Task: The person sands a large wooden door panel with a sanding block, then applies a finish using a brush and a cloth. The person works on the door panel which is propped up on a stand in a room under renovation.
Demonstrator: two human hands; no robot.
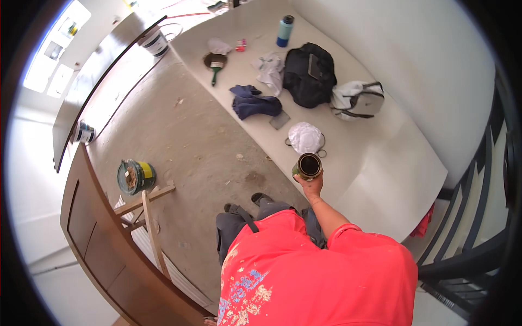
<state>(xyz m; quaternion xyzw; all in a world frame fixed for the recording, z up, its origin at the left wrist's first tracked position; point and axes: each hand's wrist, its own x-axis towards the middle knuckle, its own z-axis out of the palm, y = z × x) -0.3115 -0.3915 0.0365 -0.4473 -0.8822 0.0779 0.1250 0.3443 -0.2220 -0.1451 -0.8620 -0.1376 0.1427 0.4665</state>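
Observation:
My right hand (311, 186) is wrapped round an open-topped tin (310, 164) with a dark inside, held over the near edge of the white table. What fills the tin, if anything, is too dark to make out. Just beyond it on the table lies a white cloth face mask or cap (305, 137) with dark loops. Of my left hand (210, 321) only a sliver shows at the lower edge, close to the brown panelled door (103, 255); its fingers are mostly cut off, and whether it touches the door cannot be seen.
The white table (375, 174) also bears a black backpack (309, 79), a grey-white bag (357, 100), dark blue cloth (254, 103), a green-handled brush (216, 66) and a blue bottle (285, 31). A green bucket (136, 176) and wooden trestle (149, 223) stand left; black railings (473, 179) rise right.

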